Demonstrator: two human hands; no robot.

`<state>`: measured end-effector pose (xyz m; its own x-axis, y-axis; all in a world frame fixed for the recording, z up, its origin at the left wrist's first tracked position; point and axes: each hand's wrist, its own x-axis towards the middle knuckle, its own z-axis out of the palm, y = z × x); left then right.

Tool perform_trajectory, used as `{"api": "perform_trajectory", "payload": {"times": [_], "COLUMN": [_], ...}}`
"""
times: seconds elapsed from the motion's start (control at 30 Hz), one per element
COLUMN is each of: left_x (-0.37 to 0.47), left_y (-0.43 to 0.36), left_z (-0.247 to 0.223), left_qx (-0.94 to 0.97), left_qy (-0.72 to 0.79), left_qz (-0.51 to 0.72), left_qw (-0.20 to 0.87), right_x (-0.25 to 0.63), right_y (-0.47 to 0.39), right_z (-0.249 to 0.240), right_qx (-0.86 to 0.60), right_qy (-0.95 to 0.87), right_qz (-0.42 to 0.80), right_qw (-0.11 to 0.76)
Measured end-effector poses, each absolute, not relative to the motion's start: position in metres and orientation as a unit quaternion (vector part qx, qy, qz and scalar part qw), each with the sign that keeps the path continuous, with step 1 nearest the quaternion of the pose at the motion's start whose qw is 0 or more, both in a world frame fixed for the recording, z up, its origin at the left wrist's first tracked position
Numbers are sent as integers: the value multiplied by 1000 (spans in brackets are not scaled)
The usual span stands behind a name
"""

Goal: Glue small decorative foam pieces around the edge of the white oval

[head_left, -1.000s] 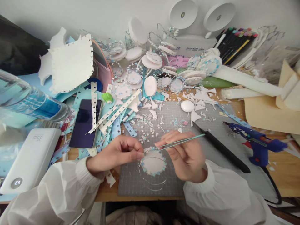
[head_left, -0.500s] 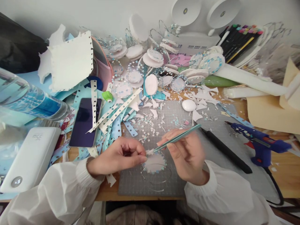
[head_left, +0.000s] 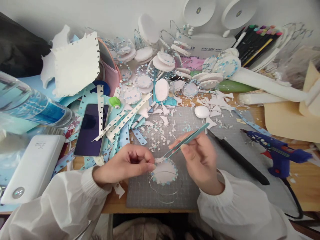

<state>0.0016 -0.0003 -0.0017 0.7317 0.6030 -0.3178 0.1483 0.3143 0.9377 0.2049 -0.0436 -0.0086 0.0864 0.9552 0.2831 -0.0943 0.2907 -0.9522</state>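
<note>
My left hand (head_left: 127, 164) is closed in a pinch at the upper left edge of a white round disc (head_left: 163, 172), apparently on a thin wire (head_left: 162, 200) that loops over and below the disc. Small blue and white paper stars trim the disc's rim. My right hand (head_left: 201, 156) grips teal tweezers (head_left: 191, 136) between thumb and fingers. The tweezers' tips point down and left, close to the disc's top edge, with the two prongs slightly apart. Whether the tips touch a star cannot be made out.
A grey cutting mat (head_left: 140, 196) lies beneath, strewn with paper stars (head_left: 160, 138). To the right are a black pen-like tool (head_left: 241, 160) and a blue glue gun (head_left: 280, 153). At left are a phone (head_left: 88, 133), a power bank (head_left: 33, 168) and a bottle (head_left: 40, 105). Decorated discs (head_left: 162, 61) stand behind.
The tweezers have shifted slightly left and tilted steeper, and their prongs now show apart. My right hand moved a little left with them. My left hand stays nearly still.
</note>
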Motion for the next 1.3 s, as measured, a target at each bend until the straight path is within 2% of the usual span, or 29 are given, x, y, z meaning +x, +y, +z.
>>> {"api": "perform_trajectory", "payload": {"times": [0.33, 0.67, 1.3], "left_x": [2, 2, 5], "left_y": [-1, -1, 0], "left_z": [-2, -3, 3], "left_qx": [576, 571, 519], "left_qy": [324, 337, 344], "left_qz": [142, 150, 176], "left_qw": [737, 733, 763], "right_x": [203, 204, 209], "right_y": [-43, -46, -54], "right_z": [-8, -6, -16], "right_qx": [-413, -413, -327], "right_qy": [-515, -524, -715], "right_qz": [465, 448, 233], "right_qw": [589, 595, 572]}}
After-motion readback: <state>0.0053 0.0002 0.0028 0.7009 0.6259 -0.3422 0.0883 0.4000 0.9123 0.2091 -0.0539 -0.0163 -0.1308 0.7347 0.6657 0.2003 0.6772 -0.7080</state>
